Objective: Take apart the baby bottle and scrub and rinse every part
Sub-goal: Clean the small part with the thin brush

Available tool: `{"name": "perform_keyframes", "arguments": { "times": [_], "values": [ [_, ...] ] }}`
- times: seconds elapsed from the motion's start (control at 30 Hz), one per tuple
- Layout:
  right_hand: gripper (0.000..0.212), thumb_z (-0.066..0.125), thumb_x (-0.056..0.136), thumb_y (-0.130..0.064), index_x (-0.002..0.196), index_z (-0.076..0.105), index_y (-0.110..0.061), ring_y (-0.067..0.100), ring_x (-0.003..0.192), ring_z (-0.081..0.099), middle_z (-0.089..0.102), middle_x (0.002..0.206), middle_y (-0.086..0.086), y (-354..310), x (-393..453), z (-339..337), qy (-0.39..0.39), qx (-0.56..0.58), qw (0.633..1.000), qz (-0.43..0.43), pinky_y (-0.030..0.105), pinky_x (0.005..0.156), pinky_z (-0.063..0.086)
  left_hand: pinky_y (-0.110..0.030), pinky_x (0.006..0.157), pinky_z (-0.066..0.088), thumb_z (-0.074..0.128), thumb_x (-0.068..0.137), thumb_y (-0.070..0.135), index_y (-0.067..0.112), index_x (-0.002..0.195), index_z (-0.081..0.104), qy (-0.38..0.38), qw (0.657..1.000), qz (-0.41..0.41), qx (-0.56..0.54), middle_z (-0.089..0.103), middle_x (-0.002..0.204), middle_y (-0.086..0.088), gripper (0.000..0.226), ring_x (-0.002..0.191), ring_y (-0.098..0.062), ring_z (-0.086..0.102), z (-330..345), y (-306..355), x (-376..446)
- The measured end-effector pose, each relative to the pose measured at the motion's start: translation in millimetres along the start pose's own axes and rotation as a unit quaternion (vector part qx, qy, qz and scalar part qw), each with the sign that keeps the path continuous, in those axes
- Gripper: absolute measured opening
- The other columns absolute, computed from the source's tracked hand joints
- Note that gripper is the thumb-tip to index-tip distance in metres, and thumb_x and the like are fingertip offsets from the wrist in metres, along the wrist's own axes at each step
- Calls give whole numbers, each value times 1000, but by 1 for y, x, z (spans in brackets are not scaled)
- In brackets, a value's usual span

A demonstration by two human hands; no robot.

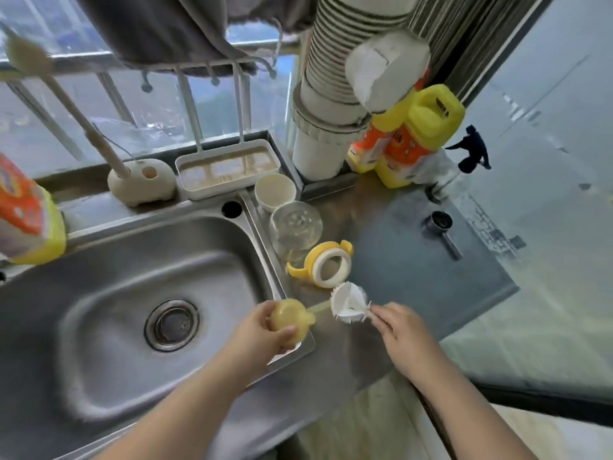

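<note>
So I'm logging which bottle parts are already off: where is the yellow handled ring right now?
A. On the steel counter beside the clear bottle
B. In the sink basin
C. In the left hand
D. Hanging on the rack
A: the yellow handled ring lies on the steel counter next to the clear bottle, while the left hand holds a different yellow piece.

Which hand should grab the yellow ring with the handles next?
Probably the right hand. The ring lies on the counter just beyond it, and it only pinches the brush. The left hand grips the yellow nipple piece at the sink's edge.
</note>
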State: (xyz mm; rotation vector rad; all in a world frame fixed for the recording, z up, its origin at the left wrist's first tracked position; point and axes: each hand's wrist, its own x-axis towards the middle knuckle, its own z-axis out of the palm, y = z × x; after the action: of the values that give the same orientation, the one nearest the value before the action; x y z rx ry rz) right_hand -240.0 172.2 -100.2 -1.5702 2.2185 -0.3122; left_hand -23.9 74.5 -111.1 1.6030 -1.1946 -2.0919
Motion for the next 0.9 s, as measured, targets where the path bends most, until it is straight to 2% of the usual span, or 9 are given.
{"name": "perform_keyframes", "arguments": {
  "times": [0.03,0.1,0.2,0.33,0.5,0.6,0.67,0.8,0.9],
  "values": [
    [18,54,86,-19,91,72,-15,28,68,60,60,71,0,8,5,4,10,-25,999,-17,39,60,50,-24,55,56,62,84,-8,8,118,52,-1,1000,6,18,63,96,-16,38,68,-21,63,3,1,5],
    [13,61,75,-19,82,73,-18,25,64,62,63,70,-5,15,12,10,29,-82,994,-67,38,54,51,-25,60,57,65,84,-3,14,117,54,2,997,30,72,63,89,-6,38,64,-12,63,6,5,13],
    [10,65,69,-22,76,71,-26,18,72,57,62,75,-11,16,20,14,28,-120,984,-132,32,63,45,-35,74,58,69,84,8,22,115,54,29,989,52,138,61,86,5,38,72,-12,62,8,12,26],
    [18,74,67,-14,79,70,-27,19,79,44,55,81,-6,13,25,26,-5,-112,981,-160,36,65,45,-17,60,47,68,85,18,23,121,56,59,973,77,208,62,95,-3,38,66,-8,55,11,13,38],
    [33,71,72,3,99,69,-17,22,73,58,53,90,-1,10,27,34,-33,-26,992,-122,32,65,51,-22,76,43,69,85,21,16,125,59,99,960,88,247,55,110,-9,41,78,-18,60,15,8,41],
    [26,61,85,-3,106,68,-16,4,78,53,52,97,-11,1,26,24,-32,24,997,-72,11,72,38,-19,71,47,68,85,17,15,117,61,106,965,94,221,55,108,-5,33,78,-14,61,14,9,37],
    [23,59,87,-7,106,66,-19,-4,80,51,46,96,-22,-11,29,18,-23,63,996,-52,2,71,34,-10,63,40,66,86,16,17,110,62,120,960,108,229,53,103,-2,24,74,-7,56,7,11,33],
    [23,63,86,-9,103,65,-24,-7,91,52,52,94,-23,-60,53,6,-2,122,989,-80,1,73,37,-5,62,38,62,88,14,21,103,61,161,950,142,228,55,96,3,17,73,-7,54,-26,25,17],
    [24,63,86,-12,104,63,-27,-5,88,51,57,91,-18,-122,84,-2,-37,152,978,-142,2,73,36,-3,66,39,62,87,13,23,109,60,234,935,161,212,55,96,8,24,75,-2,55,-70,43,6]
  ]
}}
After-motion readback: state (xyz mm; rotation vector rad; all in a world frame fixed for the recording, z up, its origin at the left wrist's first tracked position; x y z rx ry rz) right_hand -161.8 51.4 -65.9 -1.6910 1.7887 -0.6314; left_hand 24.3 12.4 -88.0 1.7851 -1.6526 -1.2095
